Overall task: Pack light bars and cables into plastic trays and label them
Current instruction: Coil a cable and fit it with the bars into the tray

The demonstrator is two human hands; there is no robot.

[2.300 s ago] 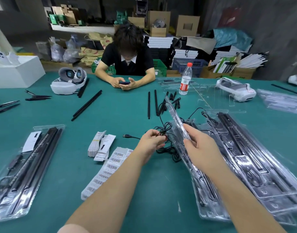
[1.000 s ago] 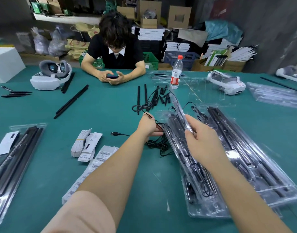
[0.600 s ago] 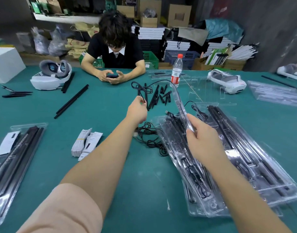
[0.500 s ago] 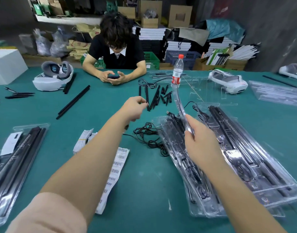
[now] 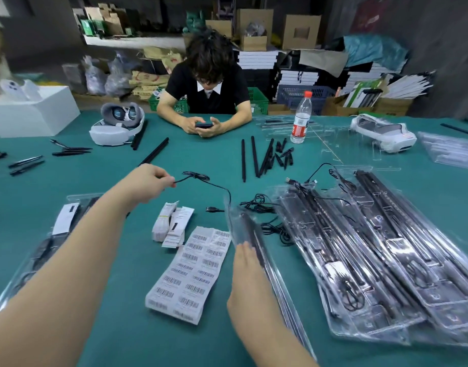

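Note:
My left hand (image 5: 148,185) pinches one end of a thin black cable (image 5: 201,178), stretched out above the green table (image 5: 214,160). The cable runs right and down to a clear plastic tray (image 5: 244,229) that my right hand (image 5: 247,271) holds tilted on its edge; black light bars show inside it. More clear trays (image 5: 373,247) with light bars and cables lie flat to the right. A tangle of loose cables (image 5: 264,215) lies beside them. Barcode label sheets (image 5: 196,271) and a small bundle of labels (image 5: 172,223) lie between my arms.
A filled tray (image 5: 47,247) lies at the left edge. Loose black bars and short pieces (image 5: 264,157) lie mid-table near a water bottle (image 5: 301,117). Two white headsets (image 5: 116,125) (image 5: 383,131) rest farther back. A person (image 5: 206,83) sits opposite, holding a phone.
My left hand has pulled the cable out leftward, away from the tray. My right hand has carried the tilted tray left, off the flat trays. The view has shifted so the labels sit centre.

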